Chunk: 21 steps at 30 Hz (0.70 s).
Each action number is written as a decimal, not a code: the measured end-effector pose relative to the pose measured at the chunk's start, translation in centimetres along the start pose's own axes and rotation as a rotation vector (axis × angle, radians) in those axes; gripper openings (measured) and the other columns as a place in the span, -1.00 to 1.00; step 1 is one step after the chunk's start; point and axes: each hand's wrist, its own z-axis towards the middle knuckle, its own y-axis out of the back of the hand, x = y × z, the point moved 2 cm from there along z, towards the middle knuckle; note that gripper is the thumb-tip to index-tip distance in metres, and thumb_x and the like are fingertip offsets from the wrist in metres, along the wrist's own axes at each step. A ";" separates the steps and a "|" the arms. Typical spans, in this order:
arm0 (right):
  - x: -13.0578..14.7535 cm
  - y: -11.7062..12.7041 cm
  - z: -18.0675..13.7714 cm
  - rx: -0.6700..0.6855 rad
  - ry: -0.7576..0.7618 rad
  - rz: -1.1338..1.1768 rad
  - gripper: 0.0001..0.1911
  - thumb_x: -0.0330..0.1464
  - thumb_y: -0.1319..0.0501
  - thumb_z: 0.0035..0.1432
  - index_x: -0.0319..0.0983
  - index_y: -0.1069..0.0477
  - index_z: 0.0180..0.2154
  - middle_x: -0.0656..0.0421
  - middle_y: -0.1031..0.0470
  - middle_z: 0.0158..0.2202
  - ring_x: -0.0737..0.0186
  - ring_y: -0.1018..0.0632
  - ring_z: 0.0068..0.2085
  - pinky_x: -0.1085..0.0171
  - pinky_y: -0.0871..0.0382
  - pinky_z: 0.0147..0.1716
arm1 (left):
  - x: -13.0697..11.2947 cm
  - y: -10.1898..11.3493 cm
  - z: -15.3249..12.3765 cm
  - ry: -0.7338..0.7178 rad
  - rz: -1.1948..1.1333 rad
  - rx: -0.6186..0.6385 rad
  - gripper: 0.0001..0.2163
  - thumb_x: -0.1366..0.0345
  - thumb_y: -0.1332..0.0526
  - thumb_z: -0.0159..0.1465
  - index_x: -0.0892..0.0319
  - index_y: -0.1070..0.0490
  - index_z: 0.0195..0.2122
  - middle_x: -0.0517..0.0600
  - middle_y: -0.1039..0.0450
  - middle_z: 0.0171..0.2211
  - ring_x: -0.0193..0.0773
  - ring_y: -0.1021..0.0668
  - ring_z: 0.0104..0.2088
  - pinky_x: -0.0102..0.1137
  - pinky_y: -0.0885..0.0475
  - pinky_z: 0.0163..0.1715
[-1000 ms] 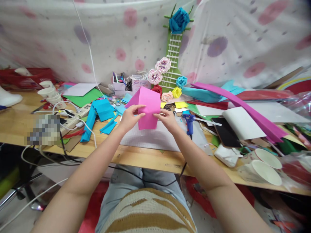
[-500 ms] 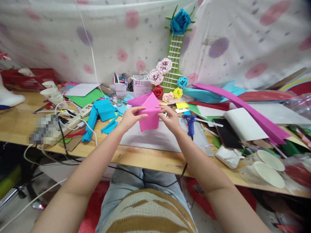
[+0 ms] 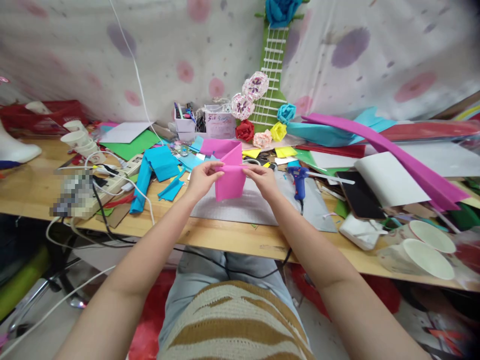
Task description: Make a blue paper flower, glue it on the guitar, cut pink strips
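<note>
A folded strip of pink crepe paper (image 3: 229, 184) is held up between my two hands, above a grey-white board (image 3: 258, 212) at the table's front edge. My left hand (image 3: 204, 179) pinches the paper's left side between thumb and fingers. On the opposite side my right hand (image 3: 261, 179) pinches it at the same height. One part of the paper hangs down below the fingers, and another stands up behind them, bent toward the left. To the right of my right hand lies a blue glue gun (image 3: 299, 182) with a white glue stick in it.
Blue crepe paper pieces (image 3: 162, 162) and a power strip (image 3: 112, 187) with cables lie left. A green guitar-shaped craft (image 3: 272, 75) with paper flowers stands behind. At right are a black phone (image 3: 360, 195), a long pink strip (image 3: 390, 150) and paper cups (image 3: 427, 257).
The upright part of the pink paper has lost its pointed top and now shows a straighter upper edge. Both hands keep their pinch. The camera view has tilted down slightly.
</note>
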 end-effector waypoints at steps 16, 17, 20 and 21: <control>0.0 -0.3 0.1 -0.072 0.033 -0.002 -0.69 -0.09 -0.27 -0.14 -0.19 -0.34 -0.52 0.26 -0.31 -0.52 0.33 -0.34 -0.42 0.30 -0.25 -0.36 | -0.1 0.4 1.5 -0.086 0.316 0.023 -0.80 0.21 -0.35 -0.12 0.18 -0.39 -0.55 -0.09 -0.34 -0.51 -0.33 -0.39 -0.42 -0.43 -0.28 -0.33; 0.2 -0.3 0.1 -0.073 0.024 -0.005 -0.68 -0.08 -0.26 -0.14 -0.19 -0.32 -0.51 0.26 -0.30 -0.51 0.34 -0.34 -0.42 0.31 -0.25 -0.37 | -0.5 0.3 1.4 -0.145 0.302 0.035 -0.79 0.21 -0.36 -0.12 0.18 -0.37 -0.56 -0.07 -0.35 -0.45 -0.31 -0.40 -0.34 -0.42 -0.28 -0.25; 0.7 -0.6 0.1 -0.056 -0.010 0.016 -0.62 -0.04 -0.26 -0.15 -0.17 -0.25 -0.47 0.27 -0.32 -0.50 0.34 -0.37 -0.41 0.35 -0.26 -0.40 | -1.8 -0.3 1.3 -0.225 0.191 0.077 -0.74 0.15 -0.34 -0.08 0.16 -0.32 -0.51 -0.04 -0.37 -0.34 -0.25 -0.40 -0.19 -0.39 -0.27 -0.12; 1.0 -0.8 0.2 -0.033 -0.024 0.040 -0.60 -0.02 -0.27 -0.16 -0.16 -0.23 -0.43 0.28 -0.34 -0.48 0.34 -0.38 -0.40 0.36 -0.27 -0.41 | -2.1 -0.6 1.2 -0.202 0.140 0.069 -0.73 0.11 -0.32 -0.04 0.15 -0.30 -0.48 -0.04 -0.36 -0.35 -0.25 -0.41 -0.20 -0.39 -0.28 -0.14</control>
